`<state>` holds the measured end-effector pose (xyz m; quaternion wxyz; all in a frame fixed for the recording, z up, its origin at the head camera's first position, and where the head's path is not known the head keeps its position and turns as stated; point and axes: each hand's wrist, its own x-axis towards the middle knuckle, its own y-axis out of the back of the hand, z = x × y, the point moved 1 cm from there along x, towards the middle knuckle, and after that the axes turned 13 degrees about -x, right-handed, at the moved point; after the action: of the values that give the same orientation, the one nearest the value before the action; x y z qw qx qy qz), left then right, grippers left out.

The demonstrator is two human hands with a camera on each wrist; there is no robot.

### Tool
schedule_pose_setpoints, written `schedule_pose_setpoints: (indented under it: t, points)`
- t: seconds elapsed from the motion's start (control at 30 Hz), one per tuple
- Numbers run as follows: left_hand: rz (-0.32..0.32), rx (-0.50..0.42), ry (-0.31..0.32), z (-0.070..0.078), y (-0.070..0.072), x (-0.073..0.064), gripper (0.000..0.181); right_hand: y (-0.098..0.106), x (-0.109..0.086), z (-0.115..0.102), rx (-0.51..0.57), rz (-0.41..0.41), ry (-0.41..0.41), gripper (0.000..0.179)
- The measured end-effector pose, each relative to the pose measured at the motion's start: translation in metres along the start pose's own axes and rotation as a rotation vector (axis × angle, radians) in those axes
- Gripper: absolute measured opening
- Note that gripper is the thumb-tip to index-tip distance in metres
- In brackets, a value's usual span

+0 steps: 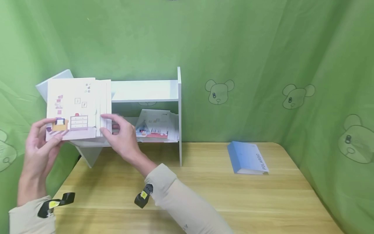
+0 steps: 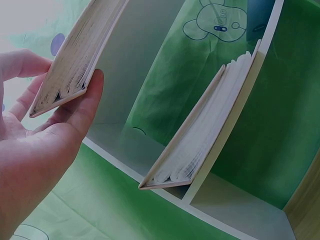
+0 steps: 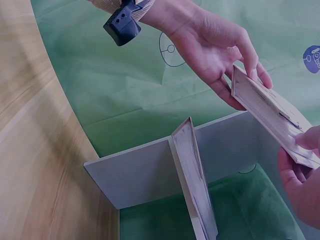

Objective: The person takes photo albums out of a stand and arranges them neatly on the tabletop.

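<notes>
A person's left hand (image 1: pixel 41 146) and right hand (image 1: pixel 124 139) grip a pale illustrated album (image 1: pixel 70 105) by a white shelf (image 1: pixel 144 92); far right, a blue album (image 1: pixel 245 157) on the bench (image 1: pixel 233 201).

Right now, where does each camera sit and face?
Head: on the head, looking forward and down at the held book and shelf; left hand, right hand and sleeves show.
Left wrist: on that wrist, looking toward held book and shelf; left hand shows.
Right wrist: on that wrist, looking likewise; both hands and one sleeve show.
Both wrist views share the held book and shelf.
</notes>
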<state>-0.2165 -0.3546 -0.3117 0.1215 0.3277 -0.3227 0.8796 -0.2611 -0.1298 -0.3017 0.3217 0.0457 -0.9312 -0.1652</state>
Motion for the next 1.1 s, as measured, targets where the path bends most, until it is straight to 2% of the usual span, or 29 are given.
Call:
schedule_pose_setpoints:
  t: [0.1, 0.2, 0.5, 0.73, 1.1]
  points:
    - [0.0, -0.027, -0.007, 0.0, 0.002, -0.003, 0.052, -0.001, -0.003, 0.0, 0.007, -0.007, 0.0, 0.037]
    - [0.021, -0.016, -0.013, -0.002, 0.003, -0.005, 0.05, 0.0, -0.006, 0.002, 0.002, -0.01, -0.005, 0.038]
    - [0.07, 0.081, -0.028, -0.008, 0.004, -0.018, 0.051, 0.002, -0.015, 0.005, 0.051, -0.02, -0.025, 0.038]
    - [0.026, -0.076, -0.071, -0.01, 0.007, -0.026, 0.052, -0.001, -0.022, 0.006, 0.068, -0.034, 0.016, 0.04]
    - [0.013, -0.098, -0.089, -0.014, 0.01, -0.036, 0.054, 0.003, -0.037, 0.0, 0.046, -0.017, 0.067, 0.039]
